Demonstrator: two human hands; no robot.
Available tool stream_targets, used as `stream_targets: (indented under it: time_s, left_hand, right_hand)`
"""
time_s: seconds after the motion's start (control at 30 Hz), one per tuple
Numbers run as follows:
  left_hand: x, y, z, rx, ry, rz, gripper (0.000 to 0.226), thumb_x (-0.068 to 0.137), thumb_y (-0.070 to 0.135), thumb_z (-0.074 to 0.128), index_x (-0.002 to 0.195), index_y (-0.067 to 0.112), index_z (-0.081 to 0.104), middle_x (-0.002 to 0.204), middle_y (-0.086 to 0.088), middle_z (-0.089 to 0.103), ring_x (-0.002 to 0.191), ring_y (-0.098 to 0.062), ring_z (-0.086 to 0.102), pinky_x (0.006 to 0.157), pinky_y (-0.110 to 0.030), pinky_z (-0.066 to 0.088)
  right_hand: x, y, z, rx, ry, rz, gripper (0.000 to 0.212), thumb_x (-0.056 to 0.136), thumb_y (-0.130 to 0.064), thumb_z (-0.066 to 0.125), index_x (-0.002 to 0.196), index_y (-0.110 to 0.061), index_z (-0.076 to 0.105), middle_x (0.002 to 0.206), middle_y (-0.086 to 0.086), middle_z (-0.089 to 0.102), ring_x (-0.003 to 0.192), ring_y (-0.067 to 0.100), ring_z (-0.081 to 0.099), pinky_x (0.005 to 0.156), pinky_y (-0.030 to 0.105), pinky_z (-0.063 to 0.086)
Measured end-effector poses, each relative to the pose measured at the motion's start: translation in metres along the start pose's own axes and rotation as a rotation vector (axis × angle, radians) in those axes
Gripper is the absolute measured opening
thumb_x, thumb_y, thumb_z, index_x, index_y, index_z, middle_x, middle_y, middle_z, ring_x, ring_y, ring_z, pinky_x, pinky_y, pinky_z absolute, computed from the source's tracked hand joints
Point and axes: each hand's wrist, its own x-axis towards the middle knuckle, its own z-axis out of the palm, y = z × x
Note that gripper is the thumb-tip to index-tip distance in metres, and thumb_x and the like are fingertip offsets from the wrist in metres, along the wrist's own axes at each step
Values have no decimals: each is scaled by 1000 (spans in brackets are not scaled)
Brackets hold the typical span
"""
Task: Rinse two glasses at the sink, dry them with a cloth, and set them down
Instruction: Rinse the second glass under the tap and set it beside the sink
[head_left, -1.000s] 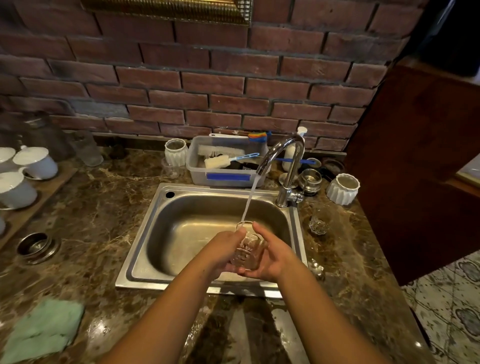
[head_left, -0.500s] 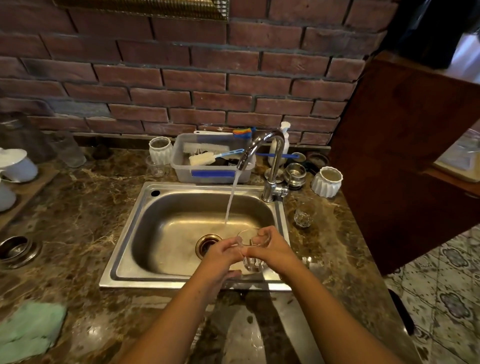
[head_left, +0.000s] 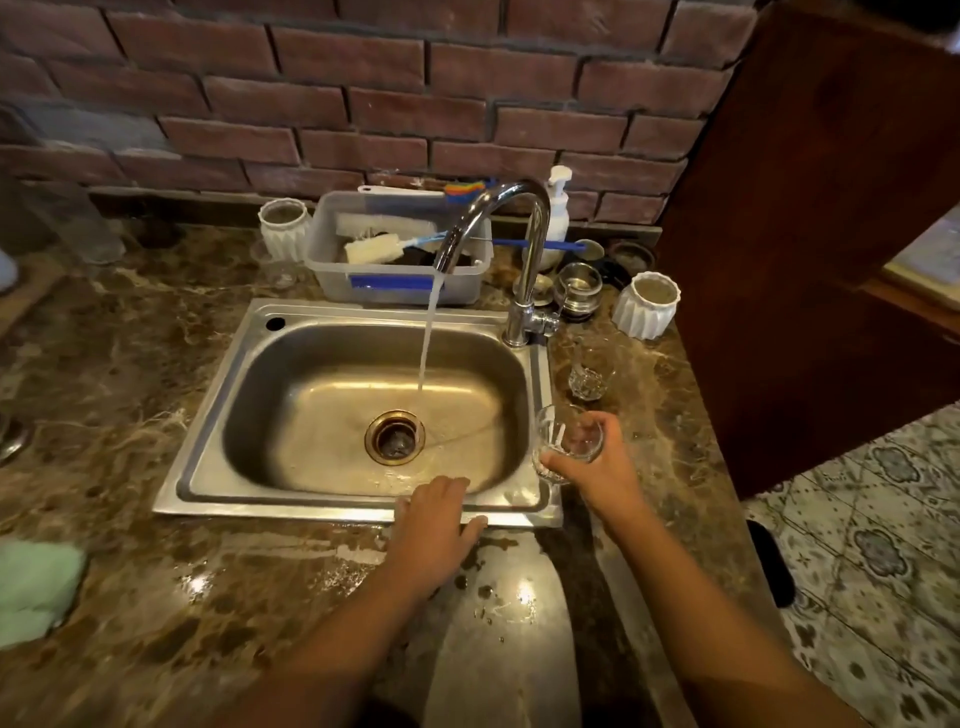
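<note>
My right hand (head_left: 597, 470) grips a small clear cut glass (head_left: 563, 441) over the right rim of the steel sink (head_left: 208, 415), tilted toward the basin. My left hand (head_left: 434, 525) rests with relaxed fingers on the sink's front rim and holds nothing. Water runs from the chrome tap (head_left: 519, 249) into the basin near the drain (head_left: 395, 435). A second clear glass (head_left: 589, 371) stands upright on the counter right of the sink, behind my right hand. A pale green cloth (head_left: 36, 587) lies on the counter at the far left.
Behind the sink stand a plastic tub of brushes (head_left: 400, 254), a soap pump (head_left: 558, 208), white ribbed cups (head_left: 647, 304) (head_left: 285, 228) and a small glass jar (head_left: 577, 288). A dark wooden panel (head_left: 810, 249) bounds the counter on the right. The marble counter (head_left: 156, 597) is wet in front.
Both hands held the glass under the stream; now my right hand alone has carried it right, out of the water, and my left hand has let go and dropped to the front rim.
</note>
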Motion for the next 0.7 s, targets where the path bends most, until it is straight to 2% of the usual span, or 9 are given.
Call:
stream_targets:
  time_s: [0.07,0.1,0.17,0.27,0.33,0.5,0.7]
  left_hand:
    - [-1,-5,16,195,7,-61,64,98,65,40,149,26,39,152,-2,44,142,-27,37,116,-62,23]
    - [-2,-7,22,253,12,-91,68,96,70,34,148,26,39,152,-4,44,142,-29,36,115,-66,21]
    - [-2,-13,33,310,44,-98,74,93,75,27,147,26,41,149,-6,47,142,-31,37,115,-69,19]
    - [-1,-22,45,309,122,-67,76,92,76,26,141,24,52,142,-7,57,136,-31,47,115,-69,19]
    - [1,-25,50,300,156,-64,73,93,76,27,137,24,56,137,-6,61,131,-30,52,114,-67,21]
    - [3,-27,51,267,157,-77,76,92,79,20,132,26,58,128,-2,64,124,-27,56,115,-62,16]
    - [4,-28,51,244,130,-92,82,90,81,16,135,27,58,129,0,64,126,-25,55,115,-63,19]
  right_hand:
    - [4,7,-11,-22,59,-9,74,68,-28,92,126,-29,48,117,-5,65,104,9,63,91,31,53]
    - [7,11,-16,-29,85,-14,75,68,-30,92,128,-32,48,116,-11,64,103,3,62,92,31,52]
    - [13,18,-24,-41,135,-17,78,68,-32,92,133,-32,47,119,-15,61,106,3,60,96,33,50]
    - [24,28,-33,-79,187,-6,86,71,-34,90,142,-26,43,134,-3,58,122,17,56,103,42,49]
    - [32,32,-36,-84,212,7,87,71,-33,90,143,-24,42,136,1,58,125,20,55,104,42,49]
    - [44,38,-41,-87,242,14,87,74,-28,89,145,-21,39,139,0,55,126,17,52,98,29,42]
    - [46,40,-38,-113,232,20,87,74,-25,89,144,-24,38,142,-1,52,128,16,49,109,38,42]
